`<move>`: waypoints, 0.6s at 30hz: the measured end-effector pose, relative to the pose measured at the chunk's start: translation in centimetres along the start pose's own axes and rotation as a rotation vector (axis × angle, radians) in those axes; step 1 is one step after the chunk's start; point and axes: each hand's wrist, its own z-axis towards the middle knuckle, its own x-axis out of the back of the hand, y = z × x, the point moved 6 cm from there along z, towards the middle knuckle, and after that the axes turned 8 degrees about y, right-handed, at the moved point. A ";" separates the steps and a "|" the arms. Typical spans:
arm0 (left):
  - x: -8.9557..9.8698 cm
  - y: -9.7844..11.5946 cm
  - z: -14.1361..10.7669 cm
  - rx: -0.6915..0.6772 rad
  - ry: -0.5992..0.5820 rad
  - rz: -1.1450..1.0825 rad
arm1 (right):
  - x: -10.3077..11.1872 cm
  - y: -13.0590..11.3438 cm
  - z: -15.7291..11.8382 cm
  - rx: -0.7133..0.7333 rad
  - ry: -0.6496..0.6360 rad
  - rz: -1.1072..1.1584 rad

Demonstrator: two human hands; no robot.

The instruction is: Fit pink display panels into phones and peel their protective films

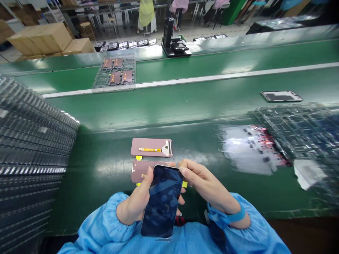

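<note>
A dark glossy phone screen (162,203) is held up near my body, its face toward me, with yellow tape at its upper right edge. My left hand (139,201) grips it along the left side, the thumb on the edge and other fingertips showing past the right side. At the top right corner, my right hand (197,178) pinches the edge with thumb and index finger. Just beyond, a pinkish panel (138,170) lies partly hidden behind the held screen. A second pinkish panel (149,146) with an orange flex cable lies farther back on the green table.
Stacked clear trays (34,141) rise at the left. White film sheets (246,148) and a clear tray (299,130) lie right. Beyond are a phone frame (282,96), a tray of panels (129,67), a black fixture (176,46) and cardboard boxes (45,38).
</note>
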 end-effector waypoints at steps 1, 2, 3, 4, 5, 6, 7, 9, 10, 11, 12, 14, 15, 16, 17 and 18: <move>0.0 0.2 0.1 -0.011 0.007 -0.009 | 0.1 0.4 0.3 -0.008 0.013 -0.009; -0.1 0.6 0.2 -0.033 0.015 -0.023 | 0.2 0.8 0.7 -0.012 0.022 -0.011; -0.1 1.1 0.2 -0.057 0.028 -0.042 | 0.3 1.1 1.0 -0.009 0.026 -0.004; -0.2 1.6 0.3 -0.074 0.038 -0.058 | 0.3 1.4 1.3 -0.001 0.026 0.010; -0.2 2.0 0.3 -0.083 0.047 -0.071 | 0.3 1.6 1.5 0.006 0.023 0.023; -0.2 2.4 0.3 -0.089 0.049 -0.078 | 0.3 1.8 1.7 0.010 0.020 0.028; -0.2 2.7 0.2 -0.092 0.045 -0.078 | 0.2 1.8 1.7 0.010 0.013 0.019; 0.0 3.0 0.3 -0.093 0.020 -0.086 | -0.1 1.6 1.7 0.007 -0.015 -0.039; 0.2 3.0 0.3 -0.085 -0.002 -0.092 | -0.3 1.3 1.6 0.013 -0.032 -0.076; 0.3 2.9 0.4 -0.068 -0.027 -0.099 | -0.4 1.0 1.5 0.023 -0.047 -0.113; 0.5 2.7 0.5 -0.051 -0.049 -0.110 | -0.6 0.7 1.4 0.035 -0.056 -0.145; 0.8 2.4 0.6 -0.030 -0.065 -0.142 | -0.6 0.3 1.4 0.046 -0.048 -0.186; 0.9 2.3 0.7 -0.021 -0.055 -0.150 | -0.6 0.3 1.4 0.040 -0.045 -0.193; 1.0 2.2 0.7 -0.013 -0.036 -0.152 | -0.6 0.4 1.4 0.025 -0.047 -0.191; 1.1 2.1 0.7 -0.002 -0.009 -0.145 | -0.6 0.5 1.3 0.007 -0.052 -0.178; 1.1 2.0 0.7 0.007 0.024 -0.132 | -0.6 0.7 1.3 -0.009 -0.059 -0.161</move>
